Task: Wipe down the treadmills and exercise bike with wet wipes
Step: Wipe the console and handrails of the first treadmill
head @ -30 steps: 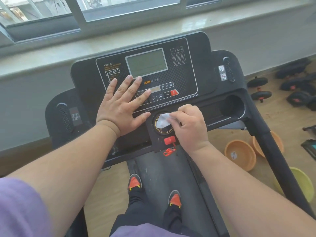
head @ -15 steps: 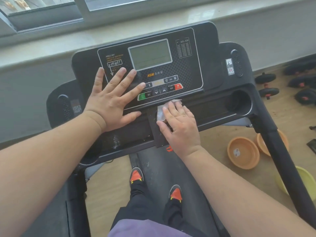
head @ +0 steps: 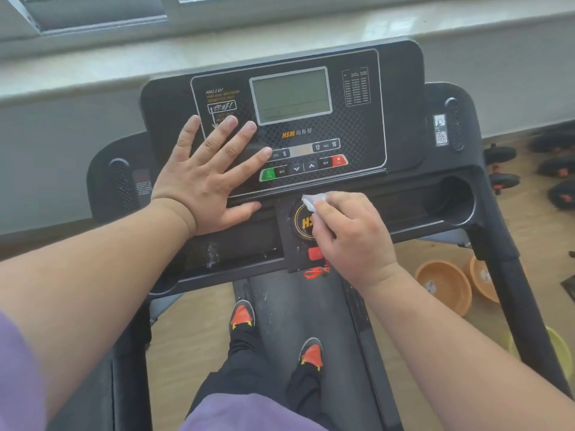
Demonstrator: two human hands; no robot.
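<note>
The black treadmill console (head: 401,98) fills the upper middle of the view, with a grey screen and a row of buttons. My left hand (head: 208,178) lies flat on its left side, fingers spread. My right hand (head: 351,237) holds a white wet wipe (head: 314,201) with curled fingers and presses it onto the round yellow-ringed dial (head: 300,222) below the buttons. Most of the wipe is hidden under the fingers. A red safety key (head: 315,253) sits just under the dial.
My feet in black and orange shoes (head: 242,315) stand on the treadmill belt (head: 280,303). Orange bowls (head: 445,284) and a yellow bowl (head: 557,346) lie on the wooden floor at the right. Dumbbells (head: 504,169) lie further back. A windowsill runs behind the console.
My right hand has slid to the right and down over the dial, its fingers curling round the wipe. The left hand has stayed flat on the console.
</note>
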